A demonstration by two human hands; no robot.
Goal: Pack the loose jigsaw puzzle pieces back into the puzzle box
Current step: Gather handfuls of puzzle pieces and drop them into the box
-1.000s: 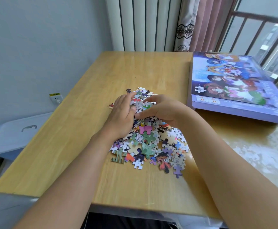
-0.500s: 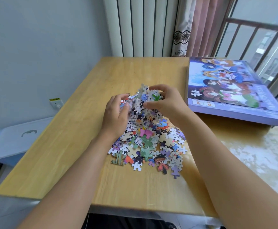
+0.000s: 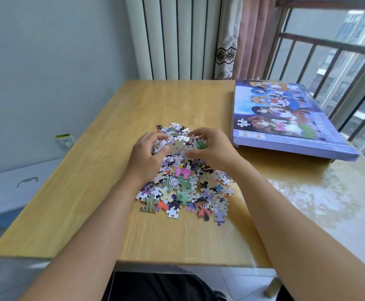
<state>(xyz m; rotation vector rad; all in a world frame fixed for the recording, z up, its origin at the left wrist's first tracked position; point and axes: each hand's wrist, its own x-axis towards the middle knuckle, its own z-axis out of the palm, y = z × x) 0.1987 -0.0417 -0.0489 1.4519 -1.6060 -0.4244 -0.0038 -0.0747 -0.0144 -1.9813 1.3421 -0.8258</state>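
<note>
A heap of loose colourful jigsaw pieces [image 3: 185,187] lies in the middle of the wooden table [image 3: 86,192]. My left hand [image 3: 146,155] and my right hand [image 3: 214,148] cup a bunch of pieces [image 3: 183,143] between them, fingers curled round it, lifted slightly above the far part of the heap. The purple puzzle box [image 3: 285,118] with a cartoon picture on top lies shut at the table's right side, about a hand's width from my right hand.
A white radiator [image 3: 177,38] and a pink curtain [image 3: 251,38] stand behind the table. A window railing [image 3: 338,51] runs along the right. A pale blue bin lid [image 3: 14,187] sits low on the left, below a wall socket [image 3: 65,141].
Both hands scooped together over the far part of the heap and raised a bunch of pieces off it. The view tilted up slightly.
</note>
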